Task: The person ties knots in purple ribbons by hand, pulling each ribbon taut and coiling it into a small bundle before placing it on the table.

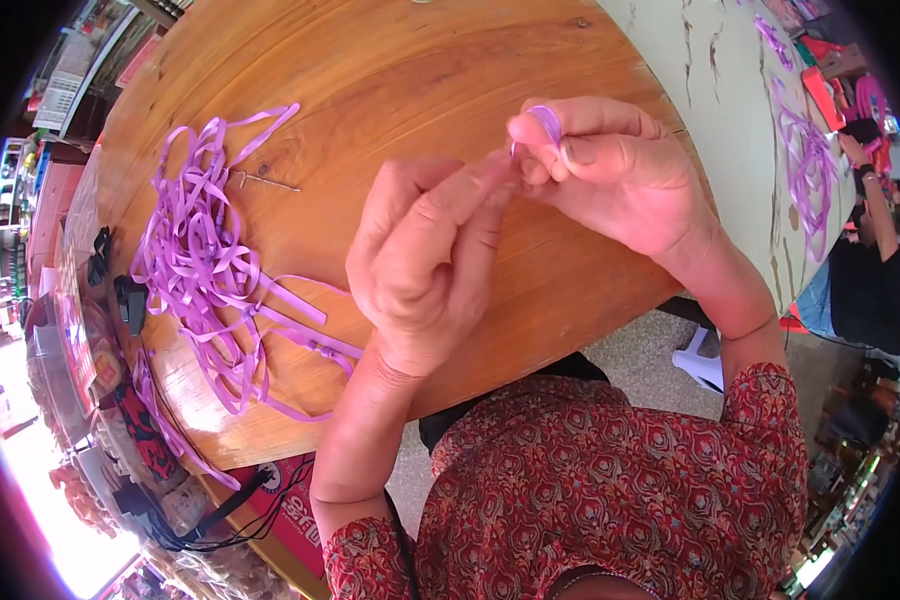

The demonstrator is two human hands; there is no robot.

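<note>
Over the wooden table (400, 110) my two hands meet at the fingertips. My right hand (620, 170) pinches a small loop of purple ribbon (547, 122) between thumb and forefinger. My left hand (425, 245) is closed in a pinch right beside it; whatever its fingertips hold is hidden. On the left of the table lies a tangled heap of purple ribbon (205, 240) with several knots in it. A thin metal hook-like tool (270, 183) rests beside the heap, apart from my hands.
A pale, marked table (760, 150) adjoins on the right, with more purple ribbon (808, 165) on it. Another person (870, 240) works at its far side. Dark cables (230, 525) hang by the left table edge. A light plastic stool (700, 362) stands below.
</note>
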